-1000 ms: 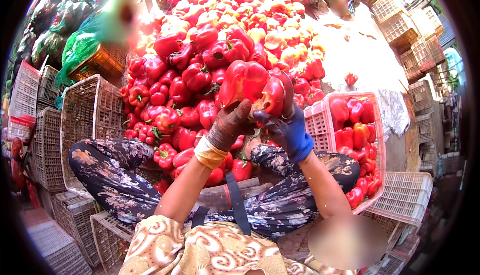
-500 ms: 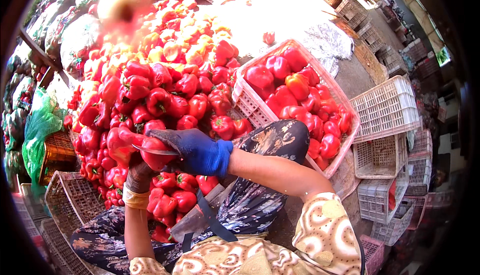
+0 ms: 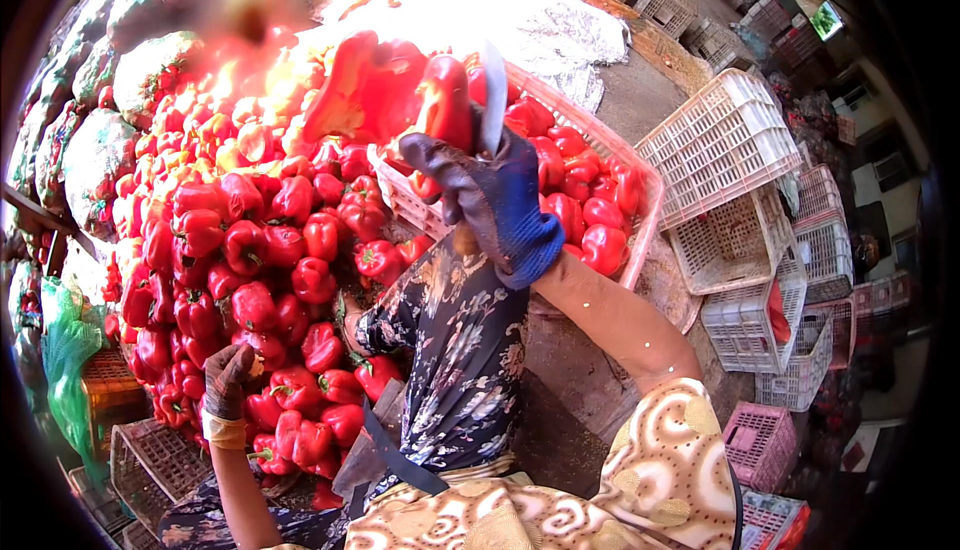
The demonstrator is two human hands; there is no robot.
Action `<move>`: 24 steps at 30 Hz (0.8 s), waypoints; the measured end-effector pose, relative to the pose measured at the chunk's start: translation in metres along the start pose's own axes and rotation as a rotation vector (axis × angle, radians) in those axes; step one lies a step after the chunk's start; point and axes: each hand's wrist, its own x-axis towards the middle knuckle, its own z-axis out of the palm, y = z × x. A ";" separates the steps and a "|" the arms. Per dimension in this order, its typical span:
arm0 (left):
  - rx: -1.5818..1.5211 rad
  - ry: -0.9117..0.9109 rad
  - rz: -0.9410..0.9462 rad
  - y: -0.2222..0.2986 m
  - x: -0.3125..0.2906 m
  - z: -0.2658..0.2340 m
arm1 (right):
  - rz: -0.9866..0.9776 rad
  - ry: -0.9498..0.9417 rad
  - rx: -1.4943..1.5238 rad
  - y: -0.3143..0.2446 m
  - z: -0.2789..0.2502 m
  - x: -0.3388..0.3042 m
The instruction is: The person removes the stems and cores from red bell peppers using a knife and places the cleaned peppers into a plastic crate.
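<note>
Knife (image 3: 494,98), pinched in right hand (image 3: 490,190), is pointing above the grip, probably leaving room for opened pepper (image 3: 388,88). Left hand (image 3: 230,380) is curling, its hold unclear.

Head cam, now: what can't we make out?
All in the head view:
Knife: handle hidden by the right hand.
Left hand: curled; its curl hides whether it holds anything.
Pink crate: floor covered by crated peppers.
Pepper heap: far end lost in glare and blur.
</note>
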 end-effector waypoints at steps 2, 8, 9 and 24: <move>0.015 0.035 -0.003 -0.011 0.002 -0.008 | -0.090 0.149 -0.258 -0.015 -0.055 -0.006; 0.000 0.014 -0.055 -0.024 0.018 0.001 | -0.210 0.169 -1.706 0.039 -0.244 -0.043; -0.002 0.002 -0.069 -0.023 0.020 0.005 | 0.088 0.028 -1.835 0.066 -0.275 -0.049; 0.125 0.415 0.016 0.018 -0.059 -0.106 | -0.108 0.240 -0.675 0.035 -0.180 0.006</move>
